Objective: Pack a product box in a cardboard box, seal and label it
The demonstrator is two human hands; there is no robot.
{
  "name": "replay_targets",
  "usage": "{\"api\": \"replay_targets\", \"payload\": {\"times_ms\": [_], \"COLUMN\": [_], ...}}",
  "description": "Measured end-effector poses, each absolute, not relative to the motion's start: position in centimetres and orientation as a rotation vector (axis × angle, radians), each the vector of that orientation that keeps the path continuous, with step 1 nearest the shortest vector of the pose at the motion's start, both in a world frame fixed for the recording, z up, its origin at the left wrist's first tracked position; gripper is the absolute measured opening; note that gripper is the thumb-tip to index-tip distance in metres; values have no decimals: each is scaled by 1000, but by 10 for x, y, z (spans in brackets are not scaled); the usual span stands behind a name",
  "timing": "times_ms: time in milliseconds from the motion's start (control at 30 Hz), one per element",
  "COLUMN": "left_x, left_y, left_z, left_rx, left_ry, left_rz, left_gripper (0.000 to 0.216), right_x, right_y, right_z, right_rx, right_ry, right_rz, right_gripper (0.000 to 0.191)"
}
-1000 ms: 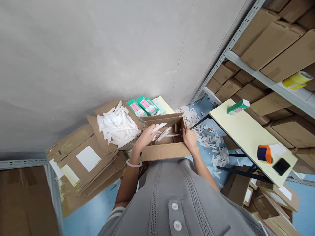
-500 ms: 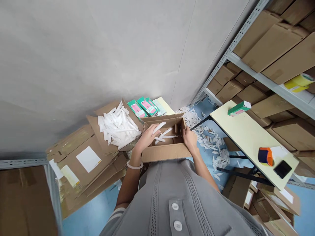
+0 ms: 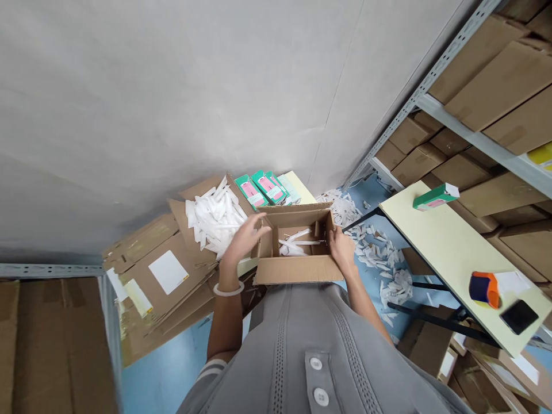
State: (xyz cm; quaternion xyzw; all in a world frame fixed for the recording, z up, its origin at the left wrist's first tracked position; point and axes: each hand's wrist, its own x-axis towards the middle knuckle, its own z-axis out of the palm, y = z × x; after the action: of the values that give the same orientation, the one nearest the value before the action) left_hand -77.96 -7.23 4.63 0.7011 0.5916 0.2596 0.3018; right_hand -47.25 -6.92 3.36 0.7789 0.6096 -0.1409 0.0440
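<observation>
In front of my body is an open cardboard box [image 3: 297,270] with its near flap folded out. A few white folded paper strips [image 3: 297,244] lie inside it. My right hand [image 3: 342,248] grips the box's right wall, fingers over the edge. To the left of the box, my left hand [image 3: 246,234] is in the air with thumb and fingers apart and nothing between them. Just beyond it, a larger open carton [image 3: 181,215] is heaped with similar white strips [image 3: 218,215].
Green-and-pink boxes [image 3: 268,187] stand behind the cardboard box. Flattened cartons [image 3: 142,241] lie at left. White scraps [image 3: 375,247] litter the blue floor. At right, a narrow table [image 3: 444,247] holds a tape dispenser [image 3: 485,289] and a phone [image 3: 519,317], beside shelves of cartons [image 3: 495,80].
My left hand has let go of a white strip in the box and moved left, out over the larger carton's edge. My right hand stays on the box wall. The view has shifted slightly.
</observation>
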Motion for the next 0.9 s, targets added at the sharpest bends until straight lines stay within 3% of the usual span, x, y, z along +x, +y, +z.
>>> {"api": "replay_targets", "payload": {"times_ms": [100,200,433,600,800,900], "left_x": [-825,-852,-835,-824,-834,-836], "left_y": [-59,-48,-34,-40,-45,-48], "left_z": [38,20,-14,-21,-17,-11], "left_rx": [1813,1689,1808,1755,1729,1731], "left_ry": [1941,2202,2177,2206,2225,2325], "left_rz": [687,330,-154,-144,-77,8], "left_gripper": [46,55,76,67,32,29], "right_x": [-472,-472,-474,-475,-476,-474], "right_y": [-69,-68,-65,-66,-67,-67], "right_z": [32,31,34,33,31,31], "right_rx": [2382,2377,2368,2376,2374,2366], "right_ry": [1859,1854,1875,1866,1867,1858], "right_rz": [-435,-429,-415,-419,-441,-468], "right_gripper": [40,39,39,39,38,37]}}
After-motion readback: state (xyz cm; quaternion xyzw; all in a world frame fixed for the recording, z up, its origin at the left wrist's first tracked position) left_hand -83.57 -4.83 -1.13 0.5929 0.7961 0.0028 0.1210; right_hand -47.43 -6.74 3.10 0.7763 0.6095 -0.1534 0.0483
